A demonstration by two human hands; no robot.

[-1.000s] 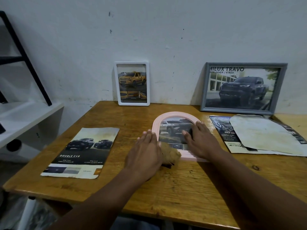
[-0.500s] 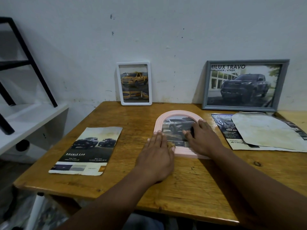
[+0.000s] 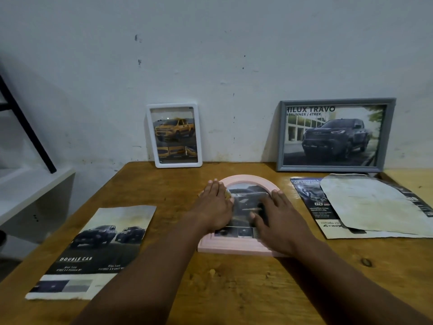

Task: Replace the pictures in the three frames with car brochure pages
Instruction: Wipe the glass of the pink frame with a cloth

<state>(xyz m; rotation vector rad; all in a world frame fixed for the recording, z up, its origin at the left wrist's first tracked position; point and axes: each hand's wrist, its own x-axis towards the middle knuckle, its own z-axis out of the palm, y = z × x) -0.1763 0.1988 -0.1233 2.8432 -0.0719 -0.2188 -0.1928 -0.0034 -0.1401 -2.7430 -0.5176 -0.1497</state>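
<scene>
Pink frame (image 3: 234, 247), arched at the far end, is laid flat near the middle of the table (image 3: 234, 292), with a car picture (image 3: 248, 198) face up inside it. Both forearms are extended forward from the near edge, converging on the frame. Left hand (image 3: 214, 207) is laid palm down, fingers straight and held together, pointing away. It is placed over the frame's left rim and part of the picture, with the fingertips at the arch. A small yellowish scrap (image 3: 227, 194) is seen at its thumb side; what it is cannot be told. Right hand (image 3: 278, 221) is laid palm down on the right half of the picture, fingers straight and slightly spread, thumb pointed toward the left hand. Nothing is gripped by either hand: both lie flat on the frame, apart, with the picture showing between them. White frame (image 3: 179, 164) and grey frame (image 3: 337, 102) are stood against the wall (image 3: 210, 55) at the far edge, each with a truck picture inside. A loose page (image 3: 93, 249) marked DOUBLE CAB is laid flat at the left, well apart from the pink frame. At the right, a brochure (image 3: 311, 207) is laid flat, partly covered by a stained blank sheet (image 3: 370, 205).
</scene>
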